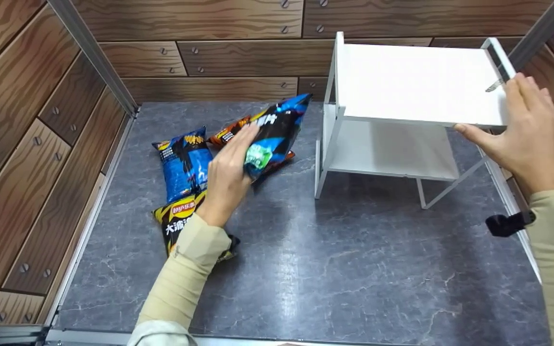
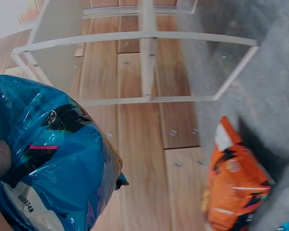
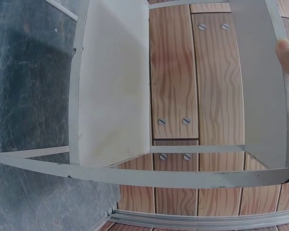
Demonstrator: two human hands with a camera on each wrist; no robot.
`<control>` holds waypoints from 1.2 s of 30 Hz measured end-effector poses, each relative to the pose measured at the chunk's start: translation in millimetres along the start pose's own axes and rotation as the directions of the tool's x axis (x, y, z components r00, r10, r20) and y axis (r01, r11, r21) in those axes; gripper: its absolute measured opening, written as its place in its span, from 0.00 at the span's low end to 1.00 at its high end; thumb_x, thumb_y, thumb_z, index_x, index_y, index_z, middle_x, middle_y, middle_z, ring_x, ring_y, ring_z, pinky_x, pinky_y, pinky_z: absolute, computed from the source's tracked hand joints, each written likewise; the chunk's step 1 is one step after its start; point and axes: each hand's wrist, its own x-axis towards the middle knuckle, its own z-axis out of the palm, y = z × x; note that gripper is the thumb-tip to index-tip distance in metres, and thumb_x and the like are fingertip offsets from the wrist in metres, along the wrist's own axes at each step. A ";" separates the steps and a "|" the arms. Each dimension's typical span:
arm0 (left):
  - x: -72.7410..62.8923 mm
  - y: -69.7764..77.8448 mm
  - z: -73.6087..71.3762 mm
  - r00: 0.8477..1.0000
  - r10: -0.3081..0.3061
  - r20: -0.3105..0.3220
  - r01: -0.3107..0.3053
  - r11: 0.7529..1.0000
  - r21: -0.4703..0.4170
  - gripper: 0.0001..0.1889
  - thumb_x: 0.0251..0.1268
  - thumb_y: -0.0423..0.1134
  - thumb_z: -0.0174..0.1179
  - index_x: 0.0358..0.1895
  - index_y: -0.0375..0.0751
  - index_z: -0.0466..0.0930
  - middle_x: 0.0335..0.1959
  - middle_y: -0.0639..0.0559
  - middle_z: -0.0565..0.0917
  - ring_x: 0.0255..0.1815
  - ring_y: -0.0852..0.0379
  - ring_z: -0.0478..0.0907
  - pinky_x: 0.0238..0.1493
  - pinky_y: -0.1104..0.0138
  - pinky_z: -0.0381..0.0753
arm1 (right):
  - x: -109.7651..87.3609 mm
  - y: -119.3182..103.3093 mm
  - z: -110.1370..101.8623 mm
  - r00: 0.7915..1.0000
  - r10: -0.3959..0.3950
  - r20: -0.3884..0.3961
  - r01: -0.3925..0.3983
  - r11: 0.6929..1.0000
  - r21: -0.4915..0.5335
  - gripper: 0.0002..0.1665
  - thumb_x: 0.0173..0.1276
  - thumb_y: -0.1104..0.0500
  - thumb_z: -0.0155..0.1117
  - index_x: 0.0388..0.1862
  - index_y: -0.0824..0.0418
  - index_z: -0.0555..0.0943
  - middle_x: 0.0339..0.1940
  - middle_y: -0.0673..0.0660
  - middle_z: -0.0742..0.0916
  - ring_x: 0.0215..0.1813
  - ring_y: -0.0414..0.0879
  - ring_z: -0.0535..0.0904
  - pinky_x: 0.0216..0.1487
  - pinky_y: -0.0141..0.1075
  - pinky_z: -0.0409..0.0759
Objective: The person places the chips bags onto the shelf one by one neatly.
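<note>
My left hand [image 1: 229, 173] grips a blue and black chip bag [image 1: 282, 129], lifted and tilted above the floor. Up close in the left wrist view, the crinkled blue bag [image 2: 58, 159] covers most of the fingers. My right hand [image 1: 536, 129] holds the right front corner of a white two-tier shelf unit [image 1: 416, 81], the thumb at the front edge of its top board and the fingers over the side rail. In the right wrist view a thumb [image 3: 288, 55] lies against the edge of that board.
On the floor at left lie a blue chip bag [image 1: 181, 173], a yellow and black Lay's bag [image 1: 176, 223] and an orange bag [image 2: 236, 183]. Wood-patterned panels [image 1: 238, 57] wall the grey marbled floor [image 1: 354, 269]. The unit's lower shelf [image 1: 392, 149] is white too.
</note>
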 end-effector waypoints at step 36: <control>117.9 66.1 1.2 0.984 0.177 0.013 -0.177 0.971 0.164 0.20 0.79 0.35 0.45 0.68 0.38 0.72 0.69 0.45 0.76 0.71 0.50 0.72 0.73 0.60 0.69 | 0.2 -0.1 0.5 1.000 0.010 -0.005 -0.010 1.000 0.007 0.63 0.60 0.26 0.61 0.76 0.71 0.57 0.78 0.71 0.61 0.80 0.67 0.51 0.81 0.57 0.43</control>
